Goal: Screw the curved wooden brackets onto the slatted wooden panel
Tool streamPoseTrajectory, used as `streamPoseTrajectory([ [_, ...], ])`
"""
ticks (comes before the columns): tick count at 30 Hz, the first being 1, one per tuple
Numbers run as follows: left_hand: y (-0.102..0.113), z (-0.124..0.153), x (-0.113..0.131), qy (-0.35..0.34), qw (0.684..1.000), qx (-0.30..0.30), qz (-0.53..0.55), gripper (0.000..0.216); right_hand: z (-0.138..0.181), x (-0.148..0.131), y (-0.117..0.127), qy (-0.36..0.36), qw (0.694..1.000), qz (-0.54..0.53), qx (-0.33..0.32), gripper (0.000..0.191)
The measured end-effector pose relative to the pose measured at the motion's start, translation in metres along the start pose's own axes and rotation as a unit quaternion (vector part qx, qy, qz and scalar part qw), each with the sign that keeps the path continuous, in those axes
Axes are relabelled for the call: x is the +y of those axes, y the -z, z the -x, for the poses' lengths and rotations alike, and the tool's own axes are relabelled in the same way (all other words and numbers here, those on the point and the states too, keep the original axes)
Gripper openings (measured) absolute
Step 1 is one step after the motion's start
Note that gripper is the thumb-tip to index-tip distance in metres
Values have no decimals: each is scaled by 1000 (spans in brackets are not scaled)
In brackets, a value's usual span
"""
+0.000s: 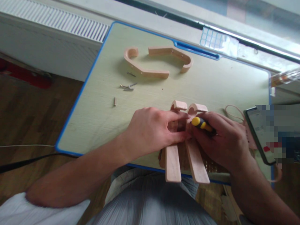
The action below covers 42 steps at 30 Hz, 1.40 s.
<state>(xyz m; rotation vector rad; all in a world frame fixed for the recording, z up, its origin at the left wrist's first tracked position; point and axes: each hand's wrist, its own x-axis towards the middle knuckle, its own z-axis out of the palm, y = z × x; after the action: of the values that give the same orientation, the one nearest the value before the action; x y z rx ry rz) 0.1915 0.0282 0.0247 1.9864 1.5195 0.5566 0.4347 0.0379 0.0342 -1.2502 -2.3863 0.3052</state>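
L hand, part-open, touching 2 wd. hooks | R hand, curled rnd. screwdriver

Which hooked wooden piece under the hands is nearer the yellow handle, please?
The right hooked wooden piece: the yellow handle is close to it, while the left piece lies across a gap.

probably a room in a home: a white panel radiator by the windowsill, wood-plank flooring, and a blue-edged tabletop with a smartphone on it.
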Motion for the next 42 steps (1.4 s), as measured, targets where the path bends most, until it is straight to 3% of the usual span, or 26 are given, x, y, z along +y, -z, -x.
streamPoseTrajectory([
  [16,0,-1,1,5,1000,-4,0,52,-3,1,4,21,999,-25,-23,9],
  [25,2,3,9,-26,999,21,-4,46,2,1,4,-28,998,-37,35,12],
  [29,-1,13,13,-70,995,68,33,43,6,-3,11,-58,995,-74,43,23],
  [34,11,20,19,-78,984,154,52,35,8,-4,17,-116,982,-143,39,14],
  [38,42,0,30,-76,946,298,99,29,7,-1,25,-109,970,-206,72,8],
  [40,52,-16,34,-76,933,321,142,27,6,0,30,-104,958,-248,100,18],
  [42,55,-31,35,-107,931,300,178,20,6,1,35,-99,944,-287,127,24],
])
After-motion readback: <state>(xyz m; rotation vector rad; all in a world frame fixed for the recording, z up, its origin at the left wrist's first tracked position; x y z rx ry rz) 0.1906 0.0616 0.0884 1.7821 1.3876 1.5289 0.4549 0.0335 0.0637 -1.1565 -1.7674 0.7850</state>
